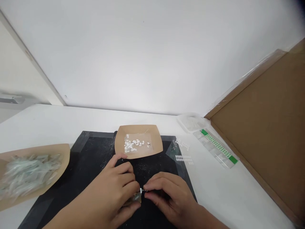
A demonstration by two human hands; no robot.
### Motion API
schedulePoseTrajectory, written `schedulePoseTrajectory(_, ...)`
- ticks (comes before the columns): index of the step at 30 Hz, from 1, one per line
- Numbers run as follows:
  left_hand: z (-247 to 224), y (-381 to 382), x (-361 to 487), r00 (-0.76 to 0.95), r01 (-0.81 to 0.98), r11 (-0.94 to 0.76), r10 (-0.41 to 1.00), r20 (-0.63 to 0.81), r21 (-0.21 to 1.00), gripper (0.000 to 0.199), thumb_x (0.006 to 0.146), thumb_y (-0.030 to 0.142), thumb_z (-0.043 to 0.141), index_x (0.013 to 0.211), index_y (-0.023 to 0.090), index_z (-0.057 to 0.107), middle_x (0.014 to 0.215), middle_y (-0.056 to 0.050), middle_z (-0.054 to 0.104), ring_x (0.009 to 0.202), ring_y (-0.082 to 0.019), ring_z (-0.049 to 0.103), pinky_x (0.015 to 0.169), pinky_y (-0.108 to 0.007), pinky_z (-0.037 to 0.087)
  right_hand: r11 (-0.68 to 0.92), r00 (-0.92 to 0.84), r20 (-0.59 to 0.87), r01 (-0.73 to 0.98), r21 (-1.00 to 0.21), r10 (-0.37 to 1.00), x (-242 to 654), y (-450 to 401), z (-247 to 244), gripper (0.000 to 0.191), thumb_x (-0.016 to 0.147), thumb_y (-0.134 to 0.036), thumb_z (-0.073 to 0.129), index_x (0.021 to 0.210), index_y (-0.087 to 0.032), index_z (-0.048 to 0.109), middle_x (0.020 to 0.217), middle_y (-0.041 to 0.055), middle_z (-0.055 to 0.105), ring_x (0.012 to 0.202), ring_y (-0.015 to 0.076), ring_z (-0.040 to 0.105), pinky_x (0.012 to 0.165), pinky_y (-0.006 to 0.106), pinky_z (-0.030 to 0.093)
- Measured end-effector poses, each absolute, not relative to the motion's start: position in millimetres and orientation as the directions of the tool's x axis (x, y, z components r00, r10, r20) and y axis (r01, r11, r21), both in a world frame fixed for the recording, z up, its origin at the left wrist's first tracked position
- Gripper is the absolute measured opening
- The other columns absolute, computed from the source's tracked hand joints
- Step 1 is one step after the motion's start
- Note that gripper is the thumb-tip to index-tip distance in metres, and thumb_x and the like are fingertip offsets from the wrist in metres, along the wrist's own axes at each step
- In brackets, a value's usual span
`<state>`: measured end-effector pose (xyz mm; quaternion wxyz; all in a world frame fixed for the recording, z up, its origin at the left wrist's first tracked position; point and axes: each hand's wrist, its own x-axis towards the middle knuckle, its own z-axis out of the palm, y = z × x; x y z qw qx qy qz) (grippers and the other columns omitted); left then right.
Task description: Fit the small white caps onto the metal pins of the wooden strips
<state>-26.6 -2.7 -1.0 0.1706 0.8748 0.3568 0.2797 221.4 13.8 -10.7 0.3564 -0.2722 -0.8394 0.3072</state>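
My left hand is closed around a small clear plastic piece, most of it hidden by the fingers. The left index finger stretches forward to the near rim of a brown paper tray. A tiny white bit shows at the end of the clear piece, between the two hands. My right hand pinches something very small and dark beside that white bit, too small to name. Inside the tray lie several loose white oval pieces on a clear sheet. Both hands are low over a black mat.
At left, another brown paper tray holds a heap of clear plastic pieces. Rows of white oval stickers and a small clear bag lie right. Beyond are a green-and-white strip, a whitish container and a cardboard panel.
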Motion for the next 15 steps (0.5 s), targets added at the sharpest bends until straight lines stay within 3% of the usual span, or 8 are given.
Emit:
schedulePoseTrajectory(5,1.1,-1.9,-23.3,0.586,0.519,-0.706,0.704,0.401,0.482,0.016,0.093,0.028,0.076,0.08,0.024,0.068,0.069,0.002,0.069,0.092,-0.021,0.065,0.113,-0.045,0.038,0.674,-0.64,0.423,0.208,-0.708,0.642,221.5,11.4,-11.8,0.012,0.101,-0.019,0.073,0.112,-0.022,0.071,0.102,0.003,0.081,0.092,0.0158,0.076,0.083,0.024,0.061)
schedulePoseTrajectory(15,-2.8,-1.0,-25.2,0.558,0.499,-0.701,0.71,0.43,0.51,0.021,0.091,0.027,0.08,0.078,0.023,0.063,0.069,0.004,0.069,0.097,-0.021,0.067,0.115,-0.044,0.035,0.771,-0.673,0.445,0.306,-0.559,0.59,222.0,8.4,-7.3,0.004,0.105,-0.021,0.068,0.109,-0.021,0.069,0.1,0.0043,0.081,0.091,0.0177,0.076,0.082,0.028,0.059)
